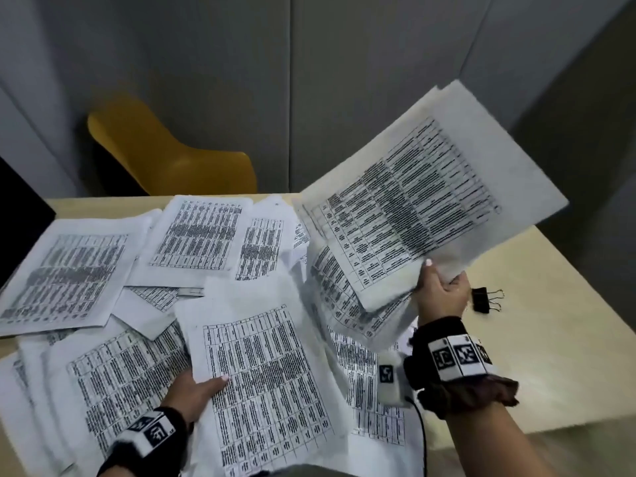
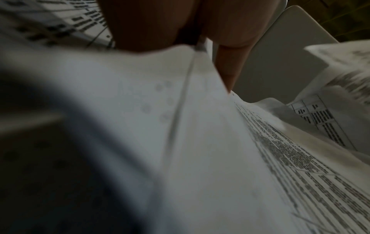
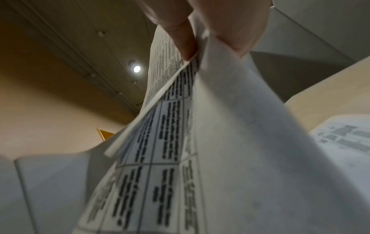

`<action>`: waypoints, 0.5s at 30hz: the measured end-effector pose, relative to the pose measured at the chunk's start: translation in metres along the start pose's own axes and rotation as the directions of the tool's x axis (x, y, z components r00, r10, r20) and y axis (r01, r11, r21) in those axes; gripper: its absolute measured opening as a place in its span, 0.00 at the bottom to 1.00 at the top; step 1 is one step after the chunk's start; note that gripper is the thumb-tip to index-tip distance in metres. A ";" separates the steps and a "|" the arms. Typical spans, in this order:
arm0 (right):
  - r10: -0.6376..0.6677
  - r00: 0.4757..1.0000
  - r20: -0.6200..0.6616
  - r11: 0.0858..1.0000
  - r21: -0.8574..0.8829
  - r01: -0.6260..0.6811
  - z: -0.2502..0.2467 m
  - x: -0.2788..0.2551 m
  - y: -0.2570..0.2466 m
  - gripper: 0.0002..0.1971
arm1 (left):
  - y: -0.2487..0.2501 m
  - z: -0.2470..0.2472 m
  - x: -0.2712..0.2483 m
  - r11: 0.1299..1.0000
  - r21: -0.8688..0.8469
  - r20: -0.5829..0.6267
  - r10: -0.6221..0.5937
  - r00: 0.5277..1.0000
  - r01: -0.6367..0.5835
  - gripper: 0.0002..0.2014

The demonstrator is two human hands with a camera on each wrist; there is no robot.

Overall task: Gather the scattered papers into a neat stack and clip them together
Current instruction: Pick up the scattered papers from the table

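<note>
We see white papers [image 1: 265, 366] printed with black tables of text, a black clip [image 1: 480, 299] with silver handles, a pale beige table [image 1: 537, 339], a mustard-yellow chair [image 1: 165, 149], grey walls [image 1: 241, 63].

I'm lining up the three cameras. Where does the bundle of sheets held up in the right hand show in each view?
Head: held sheets, upper right, raised above the table, pinched by the right hand.
Right wrist: they fill the centre, hanging from the fingers.
Left wrist: cannot tell; only blurred pages at right.
Shared landmark: the printed tables on the pages.
</note>
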State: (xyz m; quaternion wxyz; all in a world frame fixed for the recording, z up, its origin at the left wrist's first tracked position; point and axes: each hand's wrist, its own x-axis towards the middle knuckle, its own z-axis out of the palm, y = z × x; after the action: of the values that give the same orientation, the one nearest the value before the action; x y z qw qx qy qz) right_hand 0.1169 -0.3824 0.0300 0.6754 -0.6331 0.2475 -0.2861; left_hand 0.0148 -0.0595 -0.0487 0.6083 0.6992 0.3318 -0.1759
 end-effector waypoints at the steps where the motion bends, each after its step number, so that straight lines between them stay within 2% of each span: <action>1: 0.007 0.999 -0.035 0.999 0.051 -0.005 0.002 -0.003 0.000 0.10 | 0.000 0.000 0.000 1.000 0.014 -0.004 -0.004 1.000 0.004 0.28; 4: 0.132 0.988 -0.081 0.982 0.148 -0.119 0.008 -0.010 0.004 0.10 | -0.003 0.000 0.004 1.000 0.015 -0.025 -0.014 1.000 0.015 0.30; 7: 0.260 0.962 0.087 0.965 0.019 -0.262 0.013 -0.032 0.020 0.06 | -0.006 0.000 0.004 0.999 0.028 -0.038 -0.032 0.999 0.033 0.36; 9: 0.341 0.910 0.237 0.939 -0.139 -0.315 0.013 -0.051 0.038 0.03 | -0.002 0.000 0.001 1.000 0.025 -0.030 0.003 1.000 -0.002 0.37; 10: 0.356 0.883 0.305 0.922 -0.267 -0.280 0.011 -0.057 0.047 0.04 | -0.001 -0.001 0.001 1.000 0.015 -0.042 0.009 0.999 -0.008 0.39; 12: 0.416 0.818 0.397 0.819 -0.555 -0.147 0.007 -0.063 0.062 0.05 | 0.005 -0.003 -0.001 0.998 -0.059 -0.013 -0.015 1.000 0.014 0.40; 14: 0.514 0.739 0.435 0.695 -0.717 -0.061 0.004 -0.067 0.070 0.09 | 0.005 -0.006 0.001 0.986 -0.161 0.045 -0.023 0.999 0.030 0.42; 15: 0.558 0.693 0.456 0.662 -0.748 -0.040 0.004 -0.070 0.070 0.11 | 0.004 -0.006 0.001 0.988 -0.150 0.070 -0.013 0.997 0.023 0.44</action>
State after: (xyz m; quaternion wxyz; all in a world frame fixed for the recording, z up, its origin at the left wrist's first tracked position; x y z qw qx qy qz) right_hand 0.0751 -0.3279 -0.0416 0.4713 -0.8393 0.1911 0.1920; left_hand 0.0174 -0.0531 -0.0450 0.6689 0.6417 0.3293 -0.1798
